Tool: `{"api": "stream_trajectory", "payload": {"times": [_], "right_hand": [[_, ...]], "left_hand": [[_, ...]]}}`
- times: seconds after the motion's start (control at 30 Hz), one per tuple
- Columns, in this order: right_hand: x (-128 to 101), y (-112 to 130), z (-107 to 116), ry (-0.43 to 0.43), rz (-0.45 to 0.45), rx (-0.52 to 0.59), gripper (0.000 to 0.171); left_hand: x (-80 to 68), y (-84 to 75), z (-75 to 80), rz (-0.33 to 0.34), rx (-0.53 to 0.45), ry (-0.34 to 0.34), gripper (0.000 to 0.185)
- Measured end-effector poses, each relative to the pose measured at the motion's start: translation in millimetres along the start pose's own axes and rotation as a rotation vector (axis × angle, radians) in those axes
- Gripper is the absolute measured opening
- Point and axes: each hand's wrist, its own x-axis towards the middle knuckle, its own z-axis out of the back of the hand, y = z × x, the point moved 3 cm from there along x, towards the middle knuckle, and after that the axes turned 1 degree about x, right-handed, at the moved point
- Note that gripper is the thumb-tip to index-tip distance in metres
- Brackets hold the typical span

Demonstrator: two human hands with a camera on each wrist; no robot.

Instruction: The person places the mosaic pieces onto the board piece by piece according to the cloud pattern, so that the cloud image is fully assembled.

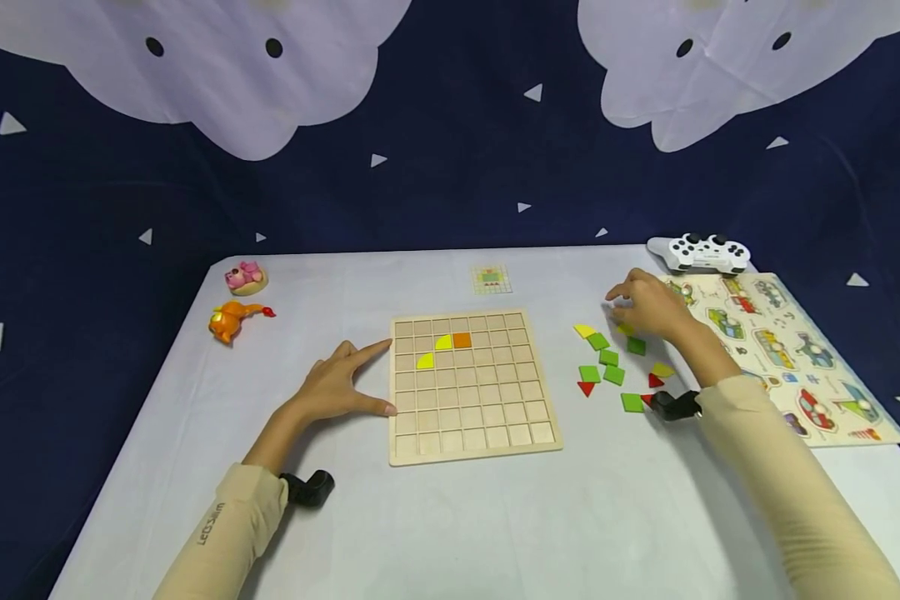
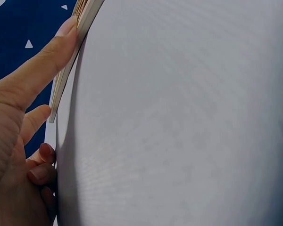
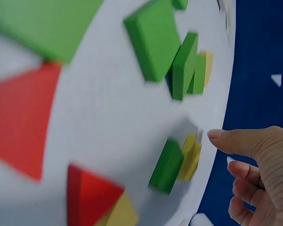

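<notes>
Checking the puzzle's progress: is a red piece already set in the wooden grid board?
No: the wooden grid board holds only two yellow quarter-circle pieces and one orange square.

A white game controller, vehicle puzzle, and perhaps two toy animals.

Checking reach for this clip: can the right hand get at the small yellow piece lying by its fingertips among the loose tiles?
Probably yes. The right hand hovers just over the yellow piece, fingers loosely curled and holding nothing; only a green square lies beside it, nothing on top.
</notes>
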Motion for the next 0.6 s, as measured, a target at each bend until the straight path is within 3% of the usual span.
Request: {"api": "stream_trajectory", "payload": {"times": [0.3,0.6], "right_hand": [[-1,-18,1,0.038,0.012,-0.028,0.032],[-6,-21,-1,0.0,0.037,-0.056,0.03]], "left_hand": [[0.4,-0.5,-0.8,-0.002,0.005,-0.004,0.109],[0.9,-0.2,-0.4,-0.004,0.0,-0.002,0.109]]}}
